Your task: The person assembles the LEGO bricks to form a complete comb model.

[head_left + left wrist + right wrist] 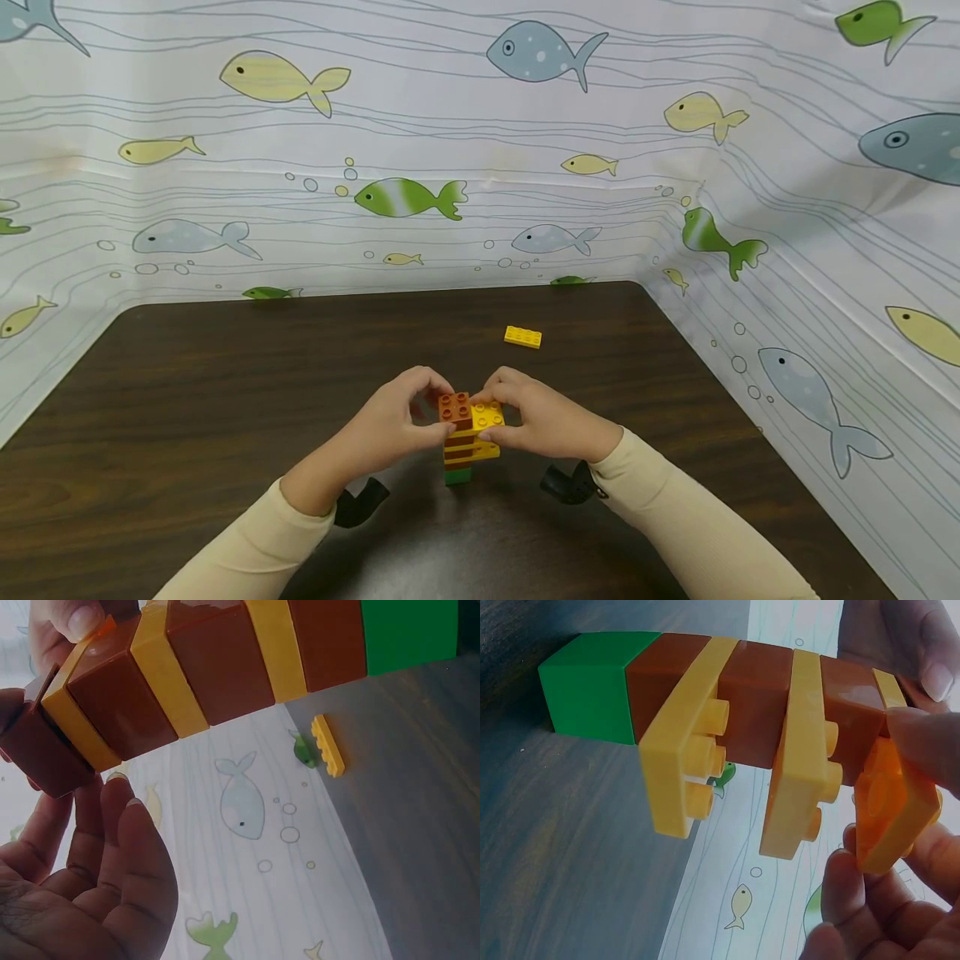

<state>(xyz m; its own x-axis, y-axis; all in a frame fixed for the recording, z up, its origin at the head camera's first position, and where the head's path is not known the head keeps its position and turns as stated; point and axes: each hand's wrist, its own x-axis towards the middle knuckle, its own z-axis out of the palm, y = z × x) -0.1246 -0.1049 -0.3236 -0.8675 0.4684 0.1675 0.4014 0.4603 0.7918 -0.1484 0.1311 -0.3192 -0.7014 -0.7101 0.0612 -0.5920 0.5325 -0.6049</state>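
Note:
A toy-brick tower stands on the table, a green brick [457, 476] at its foot and brown bricks alternating with yellow plates above. The yellow plates jut out to the right, their studs showing in the right wrist view. With thumb and fingers, my left hand [393, 421] pinches the top brown brick [454, 408], which sits slightly tilted against the plate below it in the left wrist view. On the other side my right hand [543, 417] grips the jutting end of the uppermost yellow plate [900, 817], thumb on one face and fingers around the other.
Beyond the hands, a loose yellow plate [522, 337] lies on the dark wooden table [225, 375]. A white fish-patterned sheet [420, 125] walls the back and sides. Black curved pieces [567, 485] hang below both wrists.

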